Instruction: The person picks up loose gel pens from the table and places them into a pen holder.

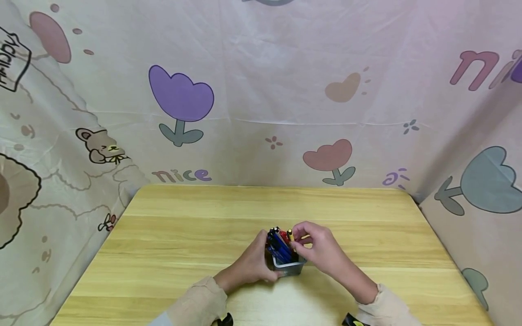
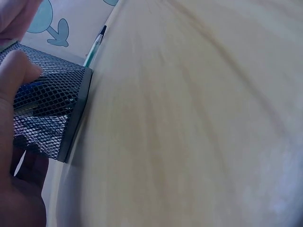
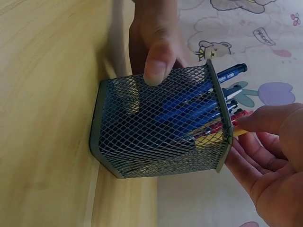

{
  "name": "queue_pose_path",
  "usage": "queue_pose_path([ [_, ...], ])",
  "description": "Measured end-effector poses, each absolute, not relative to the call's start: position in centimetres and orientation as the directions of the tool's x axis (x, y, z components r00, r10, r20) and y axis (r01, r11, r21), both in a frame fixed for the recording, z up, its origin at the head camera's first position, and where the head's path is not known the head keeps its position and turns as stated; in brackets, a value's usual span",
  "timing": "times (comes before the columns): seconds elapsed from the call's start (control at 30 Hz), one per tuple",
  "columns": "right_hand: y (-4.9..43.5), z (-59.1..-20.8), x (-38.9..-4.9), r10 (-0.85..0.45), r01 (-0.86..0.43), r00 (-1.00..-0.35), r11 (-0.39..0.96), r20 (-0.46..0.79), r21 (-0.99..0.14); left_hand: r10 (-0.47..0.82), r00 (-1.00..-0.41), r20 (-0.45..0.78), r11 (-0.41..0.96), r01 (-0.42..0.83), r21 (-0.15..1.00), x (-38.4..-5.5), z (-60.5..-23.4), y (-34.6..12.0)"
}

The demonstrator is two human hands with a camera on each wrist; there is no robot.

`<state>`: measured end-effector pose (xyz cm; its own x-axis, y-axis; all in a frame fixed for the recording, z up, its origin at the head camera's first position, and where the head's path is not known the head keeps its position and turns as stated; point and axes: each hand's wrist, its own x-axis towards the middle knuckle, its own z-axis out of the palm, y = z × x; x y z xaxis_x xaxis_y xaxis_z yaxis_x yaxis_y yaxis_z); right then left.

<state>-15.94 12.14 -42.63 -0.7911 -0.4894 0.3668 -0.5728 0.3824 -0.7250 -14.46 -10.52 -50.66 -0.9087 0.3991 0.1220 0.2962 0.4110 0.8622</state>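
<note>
A black wire-mesh pen holder (image 1: 292, 270) stands on the wooden table, filled with several blue pens (image 3: 194, 105), something red (image 3: 240, 115) and a yellow pen (image 1: 291, 236). My left hand (image 1: 254, 263) grips the holder from the left side, its thumb against the mesh in the right wrist view. On the other side, my right hand (image 1: 321, 246) pinches the top of the yellow pen at the rim. The pen's lower part shows through the mesh, inside the holder. Some fingers of the left hand are hidden behind the holder.
In the left wrist view, a clear-and-teal pen (image 2: 96, 46) with a dark end shows beyond the holder. The table (image 1: 183, 235) reaches back to a hanging printed cloth (image 1: 253, 90), which also closes off both sides.
</note>
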Motion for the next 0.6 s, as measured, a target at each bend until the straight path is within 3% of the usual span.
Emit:
queue_pose_path([
  [0.6, 10.7, -42.2, -15.8, -0.557, -0.658, -0.75, 0.575, 0.356, -0.487, 0.401, -0.904, 0.147, 0.409, 0.32, 0.854, -14.6, -51.0, -10.5],
])
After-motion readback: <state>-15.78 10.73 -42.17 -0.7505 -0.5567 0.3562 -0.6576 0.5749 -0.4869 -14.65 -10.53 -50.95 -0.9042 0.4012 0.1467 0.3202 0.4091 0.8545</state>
